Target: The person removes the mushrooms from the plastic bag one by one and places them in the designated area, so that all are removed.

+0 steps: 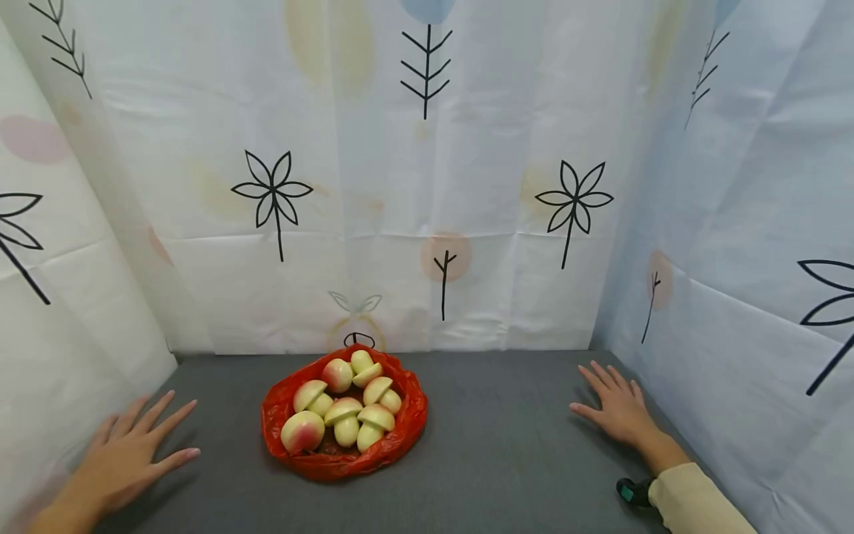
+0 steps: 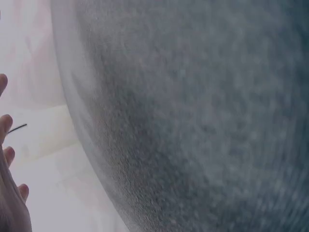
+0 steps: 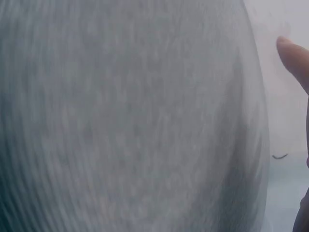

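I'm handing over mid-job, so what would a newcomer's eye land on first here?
The bright red bag, open around pale, pink-tinged mushroom shapes, left of centre on the grey table. Next, the bare hands, fingers spread: the left hand at the table's left side, the right hand at its right.

Left hand: well apart, left of red bag; back of hand up, fingers straight and fanned, thumb aimed bagward. Right hand: well apart, right of bag; back up, fingers extended, thumb toward bag. Right forearm, in pale sleeve, slants in from bag's near right
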The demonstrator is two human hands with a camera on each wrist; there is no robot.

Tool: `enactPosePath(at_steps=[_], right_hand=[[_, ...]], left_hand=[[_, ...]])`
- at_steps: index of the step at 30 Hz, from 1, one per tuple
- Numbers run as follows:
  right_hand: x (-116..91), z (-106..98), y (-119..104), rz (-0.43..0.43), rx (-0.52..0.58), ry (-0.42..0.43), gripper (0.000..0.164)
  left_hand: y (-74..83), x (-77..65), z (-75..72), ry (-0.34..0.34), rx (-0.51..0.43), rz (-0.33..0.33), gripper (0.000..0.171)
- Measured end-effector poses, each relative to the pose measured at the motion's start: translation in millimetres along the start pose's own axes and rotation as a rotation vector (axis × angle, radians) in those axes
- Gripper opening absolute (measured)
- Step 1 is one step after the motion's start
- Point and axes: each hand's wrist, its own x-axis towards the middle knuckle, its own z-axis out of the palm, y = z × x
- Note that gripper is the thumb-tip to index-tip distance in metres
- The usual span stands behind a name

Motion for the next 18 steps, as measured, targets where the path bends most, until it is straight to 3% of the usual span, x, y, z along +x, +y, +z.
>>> enactPosePath(at_steps=[5,11,18], right_hand=[[5,1,-12,-0.065,0.037,0.060,0.082],[11,3,-26,-0.091,0.080,0.078,0.079],[12,7,-39,-0.109,0.129,0.146,0.075]], left_hand=[[9.6,1.1,-4.5,0.056,0.003,0.049,0.082],[24.1,7.3,-8.2,0.008,0.000,0.064,0.079],[39.9,15.8,-3.2,0.071,-0.106,0.083,0.079]])
